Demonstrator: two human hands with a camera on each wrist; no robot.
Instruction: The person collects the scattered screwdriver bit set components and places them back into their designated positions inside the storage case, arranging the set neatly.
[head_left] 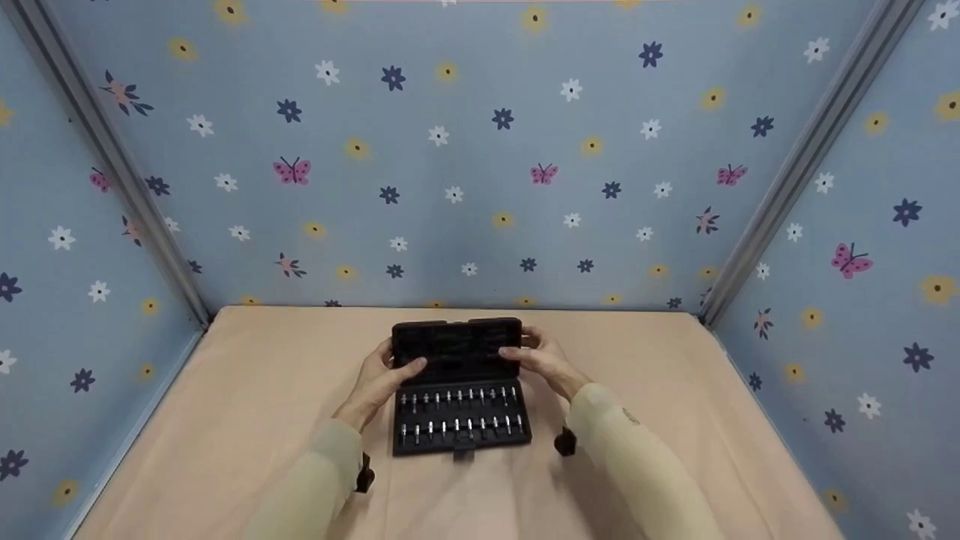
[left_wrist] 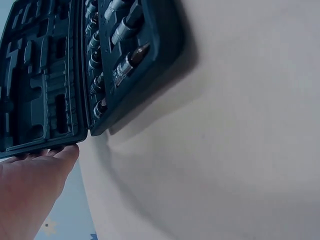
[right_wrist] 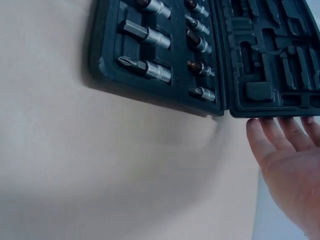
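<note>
A black bit socket case (head_left: pixel 461 411) lies unfolded on the table, its lid (head_left: pixel 457 351) tilted up at the back. Two rows of silver bit sockets (head_left: pixel 457 426) fill the tray; hex and Phillips tips (right_wrist: pixel 131 62) show in the right wrist view. My left hand (head_left: pixel 379 381) grips the lid's left side, thumb over the moulded inner face. On the opposite side, my right hand (head_left: pixel 546 358) holds the lid the same way, fingers (right_wrist: pixel 257 135) at its edge and behind it. The lid partly hides the fingers of both hands.
A pale peach cloth covers the table (head_left: pixel 285 352). Blue flower-patterned panels (head_left: pixel 480 150) stand behind and on both sides, with grey metal posts (head_left: pixel 810 135) at the corners. A small black latch tab (head_left: pixel 464 453) sticks out from the tray's front edge.
</note>
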